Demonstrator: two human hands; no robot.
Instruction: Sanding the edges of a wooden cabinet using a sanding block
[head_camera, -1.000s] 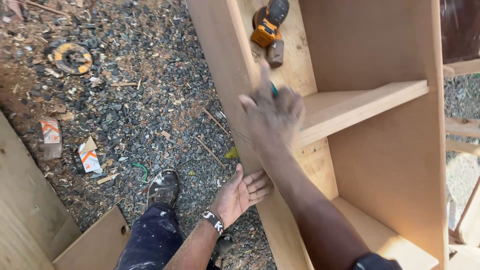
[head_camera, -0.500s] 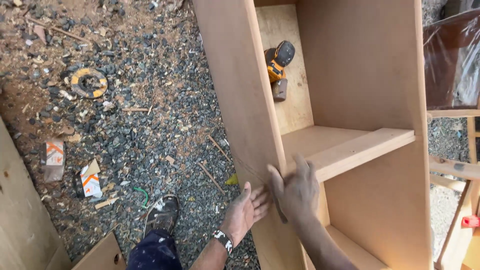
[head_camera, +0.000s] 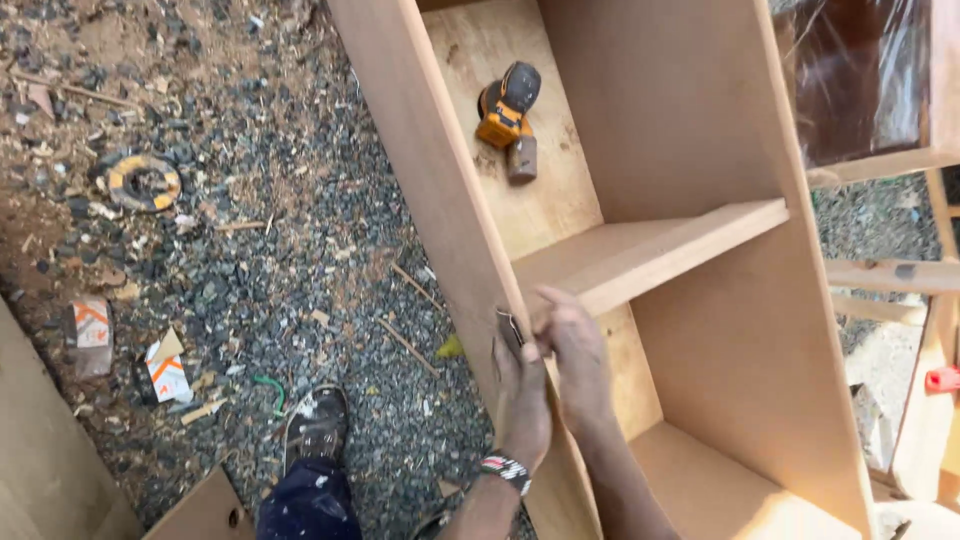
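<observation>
A tall bare-wood cabinet (head_camera: 700, 330) stands tilted in front of me, with a shelf (head_camera: 640, 255) across its middle. Both my hands meet on the front edge of its left side panel (head_camera: 430, 190), just below the shelf joint. My left hand (head_camera: 522, 400), a beaded band at its wrist, lies against the panel edge with a small dark flat piece (head_camera: 510, 325) at its fingertips. My right hand (head_camera: 572, 350) lies beside it, its bent fingers touching the shelf's front corner. What the right hand grips is hidden.
An orange and black power sander (head_camera: 505, 110) lies inside the upper compartment. Gravel with wood chips, a yellow and black disc (head_camera: 143, 182) and torn packets (head_camera: 165, 370) covers the ground at left. My shoe (head_camera: 318, 425) stands by the panel. Wood boards (head_camera: 40, 460) lean at lower left.
My right hand came down from near the sander to the panel edge below the shelf. My left hand turned from palm-up to pressing on the same edge, so the hands now touch.
</observation>
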